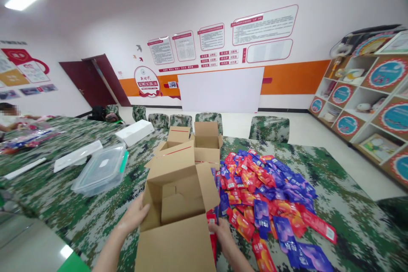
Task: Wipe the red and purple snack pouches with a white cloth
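An open cardboard box [178,244] with an empty inside stands right in front of me, its flaps folded outward. My left hand [135,212] grips its left side, thumb at the upper edge. On the opposite side, my right hand [223,234] holds the box's right wall, its fingers partly hidden. Small red packets lie close against that hand. To the right, a large heap of red packets [242,223] and purple packets [262,216] spreads over the camouflage-patterned tablecloth [353,229].
Behind my box stand two more open cardboard boxes [206,142]. A lidded clear plastic bin [102,170], a white tray [78,156] and a white box [135,132] are on the left. Another person [9,119] sits far left. Chairs [269,128] line the far edge; shelves [360,102] stand right.
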A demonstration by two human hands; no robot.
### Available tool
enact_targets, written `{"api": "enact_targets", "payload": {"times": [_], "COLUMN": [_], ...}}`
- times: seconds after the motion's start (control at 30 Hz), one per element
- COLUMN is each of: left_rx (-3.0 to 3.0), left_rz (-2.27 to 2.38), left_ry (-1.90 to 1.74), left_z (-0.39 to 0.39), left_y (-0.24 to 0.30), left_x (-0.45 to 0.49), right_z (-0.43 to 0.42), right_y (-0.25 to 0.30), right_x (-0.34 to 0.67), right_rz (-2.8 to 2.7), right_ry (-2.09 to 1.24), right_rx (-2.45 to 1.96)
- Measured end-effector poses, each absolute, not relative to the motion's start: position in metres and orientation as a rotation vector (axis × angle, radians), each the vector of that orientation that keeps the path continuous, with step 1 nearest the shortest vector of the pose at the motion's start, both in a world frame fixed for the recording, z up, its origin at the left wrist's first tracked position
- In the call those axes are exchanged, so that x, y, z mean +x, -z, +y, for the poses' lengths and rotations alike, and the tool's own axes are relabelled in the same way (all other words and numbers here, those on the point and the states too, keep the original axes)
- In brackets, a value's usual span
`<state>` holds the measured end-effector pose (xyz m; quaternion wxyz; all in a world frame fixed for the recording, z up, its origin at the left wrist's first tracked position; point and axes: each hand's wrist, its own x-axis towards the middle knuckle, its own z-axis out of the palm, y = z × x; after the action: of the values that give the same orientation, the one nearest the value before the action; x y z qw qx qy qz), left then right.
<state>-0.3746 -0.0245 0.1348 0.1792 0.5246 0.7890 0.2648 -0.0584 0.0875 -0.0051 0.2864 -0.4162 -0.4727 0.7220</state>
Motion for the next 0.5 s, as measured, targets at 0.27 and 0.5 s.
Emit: {"api": "enact_targets", "payload": {"times": [0.27, 0.5], "left_rx": [1.512, 1.404], "left_rz": [2.248, 2.412], "left_ry": [-0.742, -0.505], "left_z": [-0.046, -0.048], "left_y": [-0.149, -0.149], "left_x": [-0.400, -0.413], "right_z": [0.107, 0.179], "right_y": [-0.033, -0.022], "right_x": [0.050, 0.138], "right_rz": [-1.097, -0.889], "right_ry": [-1.976, -1.699], "right_rx": [-0.974, -1.363]}}
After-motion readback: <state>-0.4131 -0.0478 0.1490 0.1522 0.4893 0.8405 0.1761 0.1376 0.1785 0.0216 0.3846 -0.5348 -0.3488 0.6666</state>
